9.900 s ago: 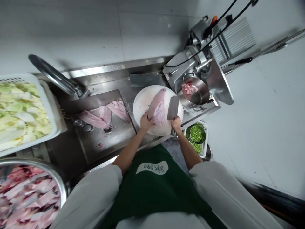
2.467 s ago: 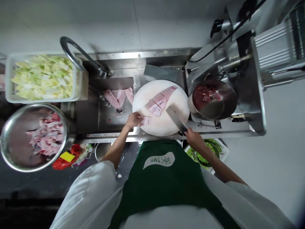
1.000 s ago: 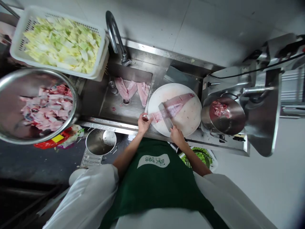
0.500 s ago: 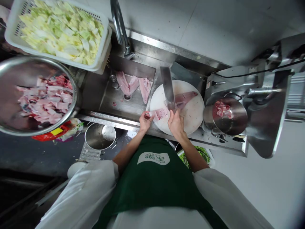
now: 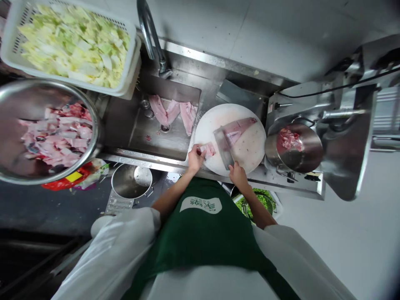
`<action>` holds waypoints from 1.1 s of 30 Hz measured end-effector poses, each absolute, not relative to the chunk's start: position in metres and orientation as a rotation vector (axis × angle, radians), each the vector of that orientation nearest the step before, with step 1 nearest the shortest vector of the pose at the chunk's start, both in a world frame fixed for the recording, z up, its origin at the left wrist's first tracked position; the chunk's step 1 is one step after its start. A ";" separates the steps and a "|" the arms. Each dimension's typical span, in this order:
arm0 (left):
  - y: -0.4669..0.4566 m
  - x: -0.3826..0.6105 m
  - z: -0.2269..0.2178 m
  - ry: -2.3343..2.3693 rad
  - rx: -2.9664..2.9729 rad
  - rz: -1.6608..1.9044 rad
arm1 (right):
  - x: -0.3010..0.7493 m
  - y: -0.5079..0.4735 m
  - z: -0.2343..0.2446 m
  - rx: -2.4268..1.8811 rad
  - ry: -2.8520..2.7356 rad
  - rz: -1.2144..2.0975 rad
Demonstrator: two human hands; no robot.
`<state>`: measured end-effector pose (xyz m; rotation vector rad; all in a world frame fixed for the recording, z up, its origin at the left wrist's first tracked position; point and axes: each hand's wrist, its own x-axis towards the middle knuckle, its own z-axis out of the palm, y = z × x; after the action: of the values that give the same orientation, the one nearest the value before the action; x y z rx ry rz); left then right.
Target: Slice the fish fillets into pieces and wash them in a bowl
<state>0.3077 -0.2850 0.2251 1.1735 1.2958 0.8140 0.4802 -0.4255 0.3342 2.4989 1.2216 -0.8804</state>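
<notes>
On the round board (image 5: 248, 152), a pink fish piece (image 5: 209, 149) was pinched by the left hand (image 5: 196, 159)'s fingers, and the cleaver (image 5: 223, 148) was clasped by the right hand (image 5: 239, 176)'s!

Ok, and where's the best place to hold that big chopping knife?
Probably by the handle of the knife, coming from the apron side. Its wide, flat blade reaches away across the white board, while the handle, mostly hidden in the right hand, is the end nearest the apron.
</notes>
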 end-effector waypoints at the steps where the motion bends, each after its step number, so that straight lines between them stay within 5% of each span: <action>1: -0.285 0.311 0.226 1.289 1.210 0.805 | 0.480 -0.422 0.335 2.498 1.228 -0.881; 10: -0.292 0.274 0.235 1.382 1.365 1.053 | 0.447 -0.373 0.360 2.595 1.365 -0.907; 16: -0.298 0.241 0.245 1.593 1.306 1.295 | 0.453 -0.362 0.370 2.840 1.445 -0.599; 24: -0.294 0.294 0.221 0.881 1.838 0.870 | 0.431 -0.344 0.322 2.530 1.396 -0.943; 33: -0.295 0.298 0.201 0.933 1.867 0.829 | 0.437 -0.412 0.330 2.415 1.268 -1.028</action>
<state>0.2981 -0.2947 0.2008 1.8674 0.9332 0.8288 0.4374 -0.4116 0.3297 2.4152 1.2684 -1.0279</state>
